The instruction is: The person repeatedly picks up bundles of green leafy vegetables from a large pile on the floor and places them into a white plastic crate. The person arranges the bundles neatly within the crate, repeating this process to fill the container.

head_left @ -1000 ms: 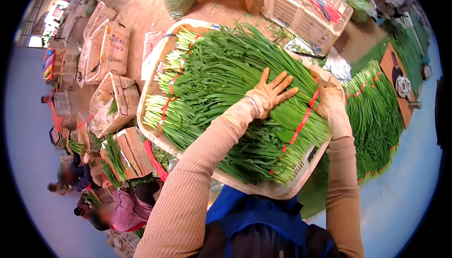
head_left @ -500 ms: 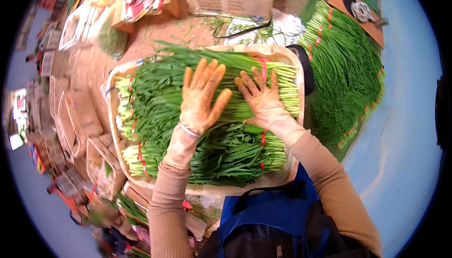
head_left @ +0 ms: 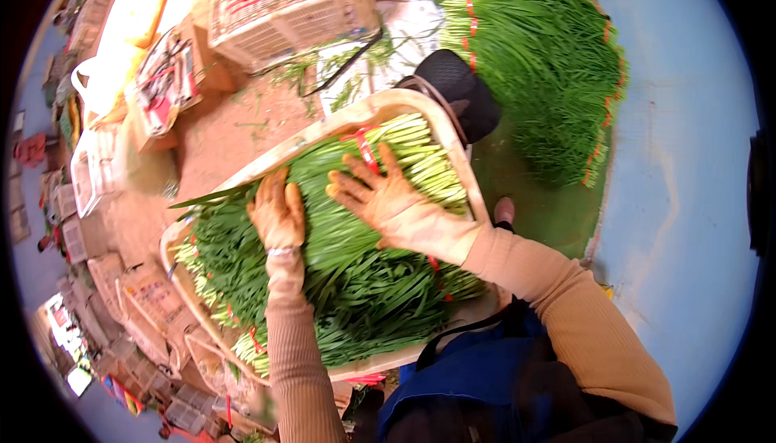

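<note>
A cream plastic crate point(head_left: 356, 109) in front of me is packed with bundles of garlic chives point(head_left: 356, 305), long green leaves with pale stalk ends. Red ties point(head_left: 366, 152) band several bundles. My left hand point(head_left: 277, 213), in a stained tan rubber glove, lies on the leaves near the far-left side of the crate, fingers stretched out. My right hand point(head_left: 390, 207), gloved the same way, rests spread on the topmost bundle, its fingertips by the red tie near the pale stalks. Both hands press flat, and neither is wrapped round anything.
More red-tied chives point(head_left: 533, 63) form a big pile on green sheeting at the far right. A black padded-looking object point(head_left: 457, 95) stands against the crate's far corner. Beyond are an upturned-looking basket point(head_left: 295, 18) with red strips on top and a cardboard box point(head_left: 166, 79). A shoe point(head_left: 504, 210) shows right.
The view has swung, so the crate now sits slanted and lower. My left hand has shifted left over the leaves; my right hand has turned, its fingers pointing more leftward.
</note>
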Motion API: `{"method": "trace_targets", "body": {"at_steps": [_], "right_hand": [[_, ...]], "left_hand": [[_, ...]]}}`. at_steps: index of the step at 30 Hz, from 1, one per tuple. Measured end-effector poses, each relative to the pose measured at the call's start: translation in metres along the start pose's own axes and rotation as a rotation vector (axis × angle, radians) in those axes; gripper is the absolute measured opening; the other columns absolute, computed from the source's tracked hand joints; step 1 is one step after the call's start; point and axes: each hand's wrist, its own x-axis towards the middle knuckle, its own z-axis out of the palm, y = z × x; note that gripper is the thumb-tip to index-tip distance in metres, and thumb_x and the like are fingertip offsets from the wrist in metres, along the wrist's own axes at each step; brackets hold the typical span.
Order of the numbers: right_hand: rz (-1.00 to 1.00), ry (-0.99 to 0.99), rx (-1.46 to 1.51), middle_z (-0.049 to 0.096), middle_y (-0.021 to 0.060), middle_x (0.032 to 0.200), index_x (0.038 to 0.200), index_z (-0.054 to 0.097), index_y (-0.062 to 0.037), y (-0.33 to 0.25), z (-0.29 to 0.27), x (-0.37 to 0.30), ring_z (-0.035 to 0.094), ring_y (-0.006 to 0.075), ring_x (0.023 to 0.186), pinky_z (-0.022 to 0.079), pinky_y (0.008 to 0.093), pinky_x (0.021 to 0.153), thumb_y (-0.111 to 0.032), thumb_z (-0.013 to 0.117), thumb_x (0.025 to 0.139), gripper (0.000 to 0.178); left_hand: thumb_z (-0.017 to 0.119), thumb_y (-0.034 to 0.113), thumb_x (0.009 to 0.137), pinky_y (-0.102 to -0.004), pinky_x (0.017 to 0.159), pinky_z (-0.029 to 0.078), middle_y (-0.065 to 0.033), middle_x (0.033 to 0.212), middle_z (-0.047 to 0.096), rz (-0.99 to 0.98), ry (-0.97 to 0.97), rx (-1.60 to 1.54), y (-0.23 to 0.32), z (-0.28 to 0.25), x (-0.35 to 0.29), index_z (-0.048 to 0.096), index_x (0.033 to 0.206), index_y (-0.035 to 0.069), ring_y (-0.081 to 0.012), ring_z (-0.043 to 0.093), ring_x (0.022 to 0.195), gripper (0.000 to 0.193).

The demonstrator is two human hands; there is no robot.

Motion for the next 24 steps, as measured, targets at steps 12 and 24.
{"method": "trace_targets", "body": {"at_steps": [12, 24], "right_hand": [[-0.086, 0.02, 0.039, 0.01, 0.0074, 0.162, 0.153, 0.011, -0.0082, 0.016, 0.007, -0.017, 0.009, 0.0318, 0.148, 0.006, 0.069, 0.114, -0.077, 0.056, 0.073, 0.115], [0.206, 0.895, 0.646, 0.039, 0.0162, 0.146, 0.142, 0.039, -0.0072, 0.092, 0.057, -0.16, 0.033, 0.0304, 0.139, 0.025, 0.0513, 0.116, -0.065, 0.04, 0.089, 0.078]], "left_hand": [[0.05, 0.023, 0.101, -0.0392, 0.089, 0.048, -0.0207, 0.106, 0.067, 0.029, 0.22, -0.381, -0.013, 0.001, 0.004, 0.063, 0.113, -0.004, -0.0299, 0.063, 0.097, 0.033], [0.033, 0.04, 0.102, -0.049, 0.085, 0.044, -0.0107, 0.109, 0.067, -0.211, -0.298, 0.829, -0.011, -0.037, 0.037, 0.061, 0.117, 0.014, -0.0323, 0.059, 0.103, 0.041]]}}
